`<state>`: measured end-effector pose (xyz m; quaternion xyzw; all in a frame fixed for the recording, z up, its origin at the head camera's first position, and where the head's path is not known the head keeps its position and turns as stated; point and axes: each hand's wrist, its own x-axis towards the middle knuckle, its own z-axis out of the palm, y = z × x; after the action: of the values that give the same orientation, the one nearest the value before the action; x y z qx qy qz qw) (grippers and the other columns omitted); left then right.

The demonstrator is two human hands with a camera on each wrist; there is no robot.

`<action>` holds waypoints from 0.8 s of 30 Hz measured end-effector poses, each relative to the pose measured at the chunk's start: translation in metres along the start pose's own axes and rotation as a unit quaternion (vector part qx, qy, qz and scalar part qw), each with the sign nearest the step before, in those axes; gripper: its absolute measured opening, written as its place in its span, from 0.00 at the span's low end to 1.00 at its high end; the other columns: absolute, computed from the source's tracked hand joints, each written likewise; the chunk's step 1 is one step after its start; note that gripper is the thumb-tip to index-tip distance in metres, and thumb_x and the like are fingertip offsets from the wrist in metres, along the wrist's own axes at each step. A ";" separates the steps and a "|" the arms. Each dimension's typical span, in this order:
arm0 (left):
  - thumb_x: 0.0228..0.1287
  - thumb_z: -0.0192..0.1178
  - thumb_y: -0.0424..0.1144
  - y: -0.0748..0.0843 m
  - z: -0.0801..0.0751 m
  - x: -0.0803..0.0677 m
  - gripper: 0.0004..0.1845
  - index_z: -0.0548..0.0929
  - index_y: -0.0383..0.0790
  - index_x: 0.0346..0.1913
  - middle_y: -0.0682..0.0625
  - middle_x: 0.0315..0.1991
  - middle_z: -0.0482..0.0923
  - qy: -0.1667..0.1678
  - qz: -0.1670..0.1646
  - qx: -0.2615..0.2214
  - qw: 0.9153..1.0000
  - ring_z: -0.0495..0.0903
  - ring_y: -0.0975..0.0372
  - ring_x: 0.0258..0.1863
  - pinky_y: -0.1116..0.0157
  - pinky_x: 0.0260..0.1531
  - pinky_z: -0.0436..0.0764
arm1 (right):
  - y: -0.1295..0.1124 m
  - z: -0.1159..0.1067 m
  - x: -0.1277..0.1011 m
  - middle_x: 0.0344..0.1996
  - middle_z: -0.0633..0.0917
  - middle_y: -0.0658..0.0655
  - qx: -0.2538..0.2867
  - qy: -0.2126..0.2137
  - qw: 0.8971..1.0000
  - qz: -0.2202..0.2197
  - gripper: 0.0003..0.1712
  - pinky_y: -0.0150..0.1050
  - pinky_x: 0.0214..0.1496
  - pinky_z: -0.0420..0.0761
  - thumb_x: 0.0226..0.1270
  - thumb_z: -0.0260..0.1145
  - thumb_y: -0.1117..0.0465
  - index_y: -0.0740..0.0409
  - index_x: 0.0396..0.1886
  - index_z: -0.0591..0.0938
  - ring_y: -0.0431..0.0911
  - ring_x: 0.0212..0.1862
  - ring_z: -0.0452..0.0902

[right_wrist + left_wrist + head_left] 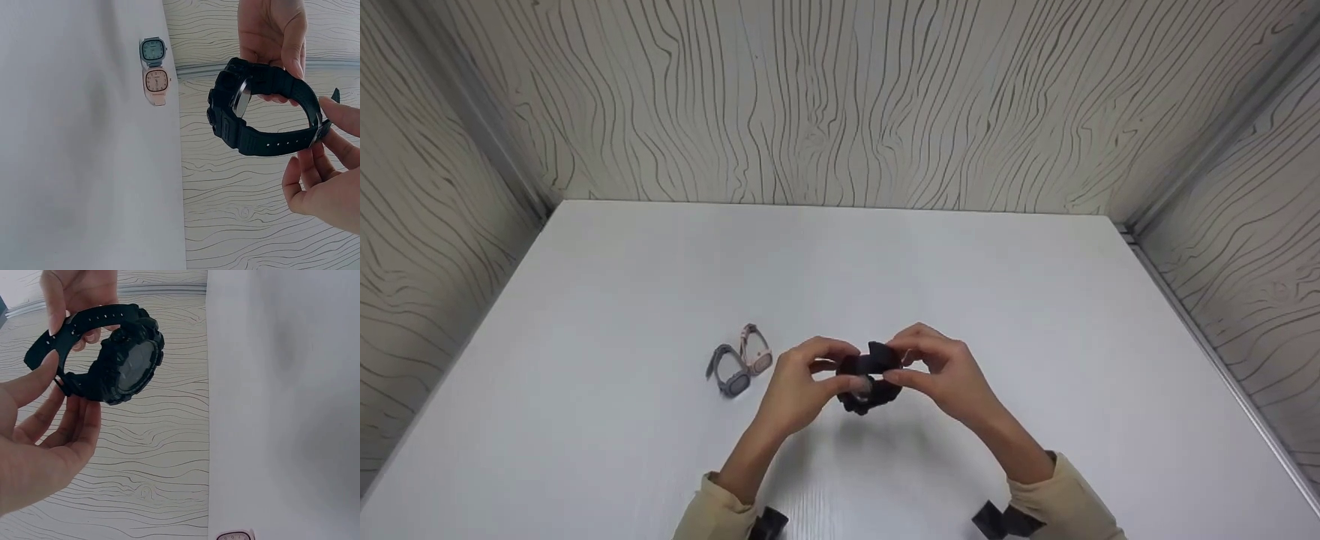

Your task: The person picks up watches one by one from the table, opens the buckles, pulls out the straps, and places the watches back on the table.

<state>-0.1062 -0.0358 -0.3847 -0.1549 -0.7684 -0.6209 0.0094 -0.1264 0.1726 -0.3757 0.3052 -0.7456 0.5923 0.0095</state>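
At left, a gray watch lies on the white surface, with a pink watch just beside it on the right. Next, your left hand pinches the strap of the black watch, which is held above the surface between your hands, looped. Your right hand pinches its strap near the buckle.

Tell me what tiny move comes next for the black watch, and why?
Probably line up a hole in the strap with the buckle: the left hand and right hand pinch the looped black watch, and the strap's tip pokes past the buckle. Whether it's fastened is too small to tell.
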 end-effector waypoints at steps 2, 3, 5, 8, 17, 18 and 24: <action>0.50 0.68 0.36 0.000 0.000 0.000 0.16 0.81 0.36 0.43 0.48 0.40 0.77 0.000 -0.001 0.001 1.000 0.76 0.56 0.45 0.65 0.48 0.75 | 0.000 -0.001 0.000 0.36 0.78 0.59 0.006 0.001 1.000 0.000 0.13 0.36 0.42 0.76 0.53 0.68 0.72 0.67 0.41 0.81 0.47 0.39 0.74; 0.50 0.68 0.36 0.000 0.000 0.000 0.16 0.81 0.36 0.43 0.48 0.40 0.77 0.000 -0.002 0.001 1.000 0.75 0.56 0.45 0.65 0.48 0.75 | 0.000 -0.001 0.000 0.36 0.78 0.59 0.010 0.001 1.000 0.002 0.13 0.36 0.42 0.76 0.53 0.68 0.71 0.67 0.41 0.81 0.47 0.39 0.74; 0.50 0.68 0.36 -0.001 0.000 0.000 0.16 0.81 0.37 0.43 0.48 0.40 0.77 0.001 -0.004 0.002 1.000 0.76 0.56 0.44 0.65 0.48 0.75 | -0.001 -0.002 0.000 0.36 0.78 0.59 0.016 -0.001 1.000 0.006 0.13 0.36 0.43 0.77 0.53 0.68 0.71 0.67 0.41 0.81 0.48 0.39 0.74; 0.50 0.68 0.35 -0.001 0.000 0.000 0.15 0.81 0.37 0.42 0.48 0.40 0.77 0.000 -0.011 0.003 1.000 0.76 0.56 0.44 0.63 0.48 0.76 | -0.001 -0.002 0.000 0.36 0.78 0.60 0.020 -0.003 1.000 0.013 0.13 0.37 0.44 0.77 0.53 0.68 0.71 0.67 0.41 0.81 0.48 0.39 0.75; 0.52 0.66 0.33 -0.003 0.000 0.002 0.15 0.80 0.36 0.44 0.49 0.41 0.77 -0.029 -0.022 0.015 0.999 0.76 0.56 0.45 0.63 0.49 0.75 | -0.001 -0.001 -0.001 0.35 0.78 0.60 0.031 0.000 0.999 0.020 0.13 0.37 0.44 0.77 0.52 0.68 0.71 0.68 0.39 0.82 0.51 0.38 0.75; 0.53 0.66 0.33 -0.004 0.001 0.002 0.15 0.79 0.36 0.45 0.49 0.41 0.77 -0.034 -0.020 0.017 0.999 0.76 0.57 0.44 0.64 0.49 0.75 | -0.001 -0.001 -0.001 0.35 0.78 0.61 0.034 0.000 0.999 0.019 0.13 0.38 0.44 0.77 0.52 0.68 0.72 0.68 0.39 0.81 0.51 0.38 0.75; 0.51 0.66 0.31 -0.008 0.004 0.003 0.16 0.79 0.35 0.45 0.48 0.41 0.77 -0.051 -0.015 0.019 0.998 0.76 0.56 0.44 0.65 0.48 0.76 | -0.001 0.000 0.000 0.35 0.77 0.61 0.035 -0.002 0.999 0.010 0.13 0.38 0.43 0.77 0.52 0.68 0.72 0.68 0.39 0.82 0.52 0.37 0.75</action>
<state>-0.1100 -0.0330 -0.3922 -0.1743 -0.7815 -0.5979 -0.0360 -0.1259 0.1732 -0.3753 0.2992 -0.7272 0.6177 -0.0091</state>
